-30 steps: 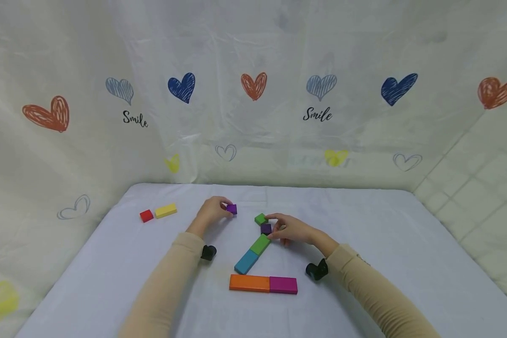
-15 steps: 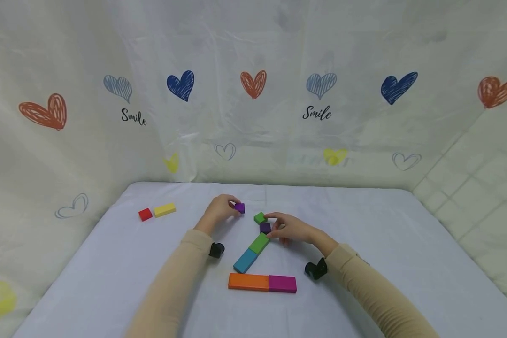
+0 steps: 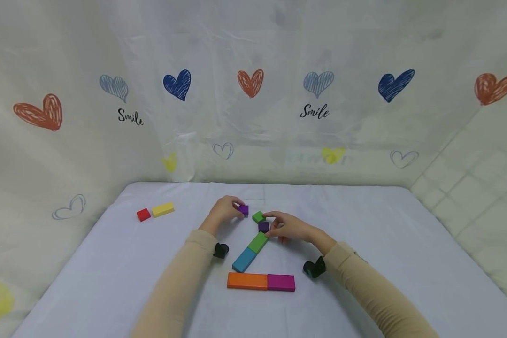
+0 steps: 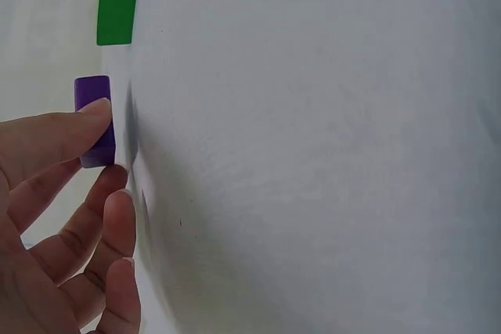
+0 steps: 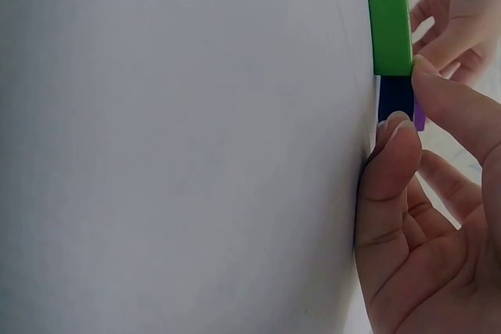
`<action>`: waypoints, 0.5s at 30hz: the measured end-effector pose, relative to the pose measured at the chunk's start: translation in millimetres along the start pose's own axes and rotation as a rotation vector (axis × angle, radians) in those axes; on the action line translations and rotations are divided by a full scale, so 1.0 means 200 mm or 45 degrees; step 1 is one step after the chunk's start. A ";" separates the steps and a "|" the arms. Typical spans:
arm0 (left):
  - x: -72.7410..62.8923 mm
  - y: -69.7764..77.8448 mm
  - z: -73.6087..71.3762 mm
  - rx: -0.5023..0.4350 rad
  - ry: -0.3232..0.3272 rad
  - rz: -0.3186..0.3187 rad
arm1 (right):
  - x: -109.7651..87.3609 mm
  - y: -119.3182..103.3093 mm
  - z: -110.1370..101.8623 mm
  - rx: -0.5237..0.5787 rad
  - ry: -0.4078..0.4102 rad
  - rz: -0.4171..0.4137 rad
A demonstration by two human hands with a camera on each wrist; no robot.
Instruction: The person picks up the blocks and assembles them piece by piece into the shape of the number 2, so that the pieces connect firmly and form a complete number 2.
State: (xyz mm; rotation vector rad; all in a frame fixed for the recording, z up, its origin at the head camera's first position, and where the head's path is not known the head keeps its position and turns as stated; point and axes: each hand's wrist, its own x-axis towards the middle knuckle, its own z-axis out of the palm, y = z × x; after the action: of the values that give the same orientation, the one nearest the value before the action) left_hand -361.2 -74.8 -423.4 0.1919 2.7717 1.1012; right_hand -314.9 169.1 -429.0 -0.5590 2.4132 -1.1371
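Observation:
My left hand (image 3: 226, 211) pinches a purple toy block (image 3: 243, 210) between thumb and fingers, a small gap left of a small green block (image 3: 258, 217). In the left wrist view the thumb lies across the purple block (image 4: 94, 91). My right hand (image 3: 293, 227) spans the row's upper end: the index fingertip touches the small green block, and the thumb is at the dark purple block (image 3: 264, 227) and the top corner of a longer green block (image 3: 257, 242). Its other fingers are loosely bent. A blue block (image 3: 244, 259) continues the slanting row below.
Nearer the person, an orange block (image 3: 247, 281) and a magenta block (image 3: 281, 283) lie end to end. A red block (image 3: 143, 215) and a yellow block (image 3: 163, 209) lie at the far left of the white-covered table (image 3: 355, 211). A heart-printed curtain hangs behind.
My left hand has carried the purple block rightward, closer to the small green block. The right hand has kept its place at the row. The head view has shifted slightly.

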 end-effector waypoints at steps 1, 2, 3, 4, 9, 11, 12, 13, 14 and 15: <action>0.00 0.00 0.00 -0.001 -0.001 0.001 | 0.00 0.00 0.00 -0.001 0.000 0.003; 0.00 0.00 0.00 -0.003 -0.002 0.004 | 0.00 0.00 0.00 0.001 0.000 0.003; 0.00 0.01 0.01 -0.003 -0.005 0.004 | 0.00 0.00 0.00 0.002 0.000 0.005; 0.00 0.01 0.01 -0.001 -0.006 0.005 | 0.00 0.00 0.00 0.004 -0.001 0.006; 0.00 0.02 0.01 0.016 -0.005 0.012 | 0.00 0.00 0.00 0.015 -0.004 0.008; 0.00 0.02 0.02 0.019 -0.002 0.013 | 0.00 -0.01 0.00 0.016 -0.005 0.010; 0.01 0.02 0.02 0.019 -0.002 0.013 | 0.00 -0.01 0.00 0.017 -0.007 0.010; 0.01 0.02 0.02 0.018 -0.001 0.012 | 0.00 -0.01 0.00 0.017 -0.007 0.012; 0.01 0.02 0.02 0.016 -0.001 0.016 | 0.00 -0.01 0.00 0.014 -0.008 0.009; 0.01 0.02 0.02 0.014 -0.002 0.016 | 0.00 -0.01 0.00 0.011 -0.009 0.007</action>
State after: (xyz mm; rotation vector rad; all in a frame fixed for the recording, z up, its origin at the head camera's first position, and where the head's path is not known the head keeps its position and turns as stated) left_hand -362.4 -68.3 -423.0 0.2118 2.7796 1.0886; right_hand -314.8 169.2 -427.6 -0.5524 2.4012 -1.1409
